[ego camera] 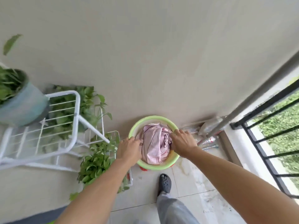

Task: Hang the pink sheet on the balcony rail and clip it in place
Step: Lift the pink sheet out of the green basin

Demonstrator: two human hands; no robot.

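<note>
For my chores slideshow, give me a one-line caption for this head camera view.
Left hand and right hand reach the crumpled pink sheet in a green basin, beside the balcony rail.

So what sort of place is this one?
Probably a home balcony: black barred railing with grass beyond, potted plants on a white rack, and a green basin holding the pink sheet.

Pink sheet (153, 143), green basin (161, 167)
</note>
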